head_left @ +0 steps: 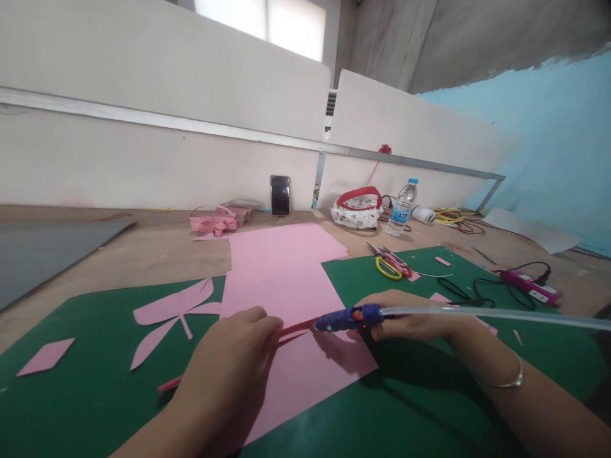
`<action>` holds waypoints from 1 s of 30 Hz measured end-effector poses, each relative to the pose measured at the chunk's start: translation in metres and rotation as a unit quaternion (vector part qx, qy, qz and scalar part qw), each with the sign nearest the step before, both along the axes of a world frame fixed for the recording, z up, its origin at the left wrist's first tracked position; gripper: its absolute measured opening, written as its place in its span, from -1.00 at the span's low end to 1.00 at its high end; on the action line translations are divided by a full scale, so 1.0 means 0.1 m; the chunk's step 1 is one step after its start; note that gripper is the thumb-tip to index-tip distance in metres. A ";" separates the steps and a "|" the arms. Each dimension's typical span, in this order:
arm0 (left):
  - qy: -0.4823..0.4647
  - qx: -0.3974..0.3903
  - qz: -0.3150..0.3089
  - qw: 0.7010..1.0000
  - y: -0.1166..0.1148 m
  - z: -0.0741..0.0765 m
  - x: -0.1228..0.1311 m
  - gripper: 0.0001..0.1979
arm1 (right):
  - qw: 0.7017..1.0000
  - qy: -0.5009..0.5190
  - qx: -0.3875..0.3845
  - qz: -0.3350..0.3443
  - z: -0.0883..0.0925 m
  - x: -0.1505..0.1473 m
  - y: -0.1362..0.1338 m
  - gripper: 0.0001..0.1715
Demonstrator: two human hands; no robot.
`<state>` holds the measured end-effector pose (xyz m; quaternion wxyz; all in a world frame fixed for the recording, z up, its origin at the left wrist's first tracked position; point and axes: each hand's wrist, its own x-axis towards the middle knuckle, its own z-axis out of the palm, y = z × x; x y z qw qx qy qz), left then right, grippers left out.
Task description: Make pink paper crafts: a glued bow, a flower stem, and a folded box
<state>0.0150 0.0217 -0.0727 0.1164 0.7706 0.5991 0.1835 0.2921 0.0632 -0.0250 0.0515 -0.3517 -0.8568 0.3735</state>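
Note:
In my right hand (410,318) is a blue hot glue gun (341,318), with a long clear glue stick (477,313) running out of its back to the right. Its nozzle touches or nearly touches the end of a thin red stick (298,327). The fingers of my left hand (233,356) are closed around that stick, whose other end (170,384) shows past my wrist. Beneath both hands lie large pink sheets (277,273). Pink petal-shaped cutouts (179,302) rest on the green mat (105,318) to the left, near a pink diamond-shaped piece (46,357).
Yellow- and red-handled scissors (389,264) lie behind my right hand. Farther back stand a phone (280,195), a white-and-red pouch (357,208) and a water bottle (402,208). A folded pink object (220,219) sits at the back left, and a purple power strip (532,287) with cords at right.

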 end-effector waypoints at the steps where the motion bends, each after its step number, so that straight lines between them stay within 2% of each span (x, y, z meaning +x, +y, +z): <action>1: 0.013 0.006 -0.006 1.000 0.00 0.00 0.00 -0.66 | 1.000 -0.005 -0.001 -0.012 0.00 0.00 0.00 -0.66; 4: 0.040 -0.002 -0.022 0.999 0.01 -0.02 -0.01 -0.64 | 0.998 -0.017 -0.038 -0.056 0.01 -0.01 0.02 -0.65; 7: 0.029 -0.014 -0.033 0.999 0.05 -0.03 -0.03 -0.67 | 0.996 -0.014 -0.063 -0.067 0.07 -0.04 0.04 -0.63; 12: -0.007 0.010 -0.029 1.000 0.05 -0.05 -0.04 -0.87 | 0.993 -0.060 -0.032 -0.100 0.23 -0.07 0.04 -0.65; 19: -0.026 -0.010 -0.091 0.995 0.07 -0.02 -0.03 -0.79 | 0.993 -0.059 -0.012 -0.099 0.23 -0.03 0.04 -0.72; 30: -0.015 -0.041 -0.073 0.996 0.05 0.04 -0.02 -0.71 | 0.994 -0.082 0.053 -0.044 0.33 -0.39 0.00 -0.74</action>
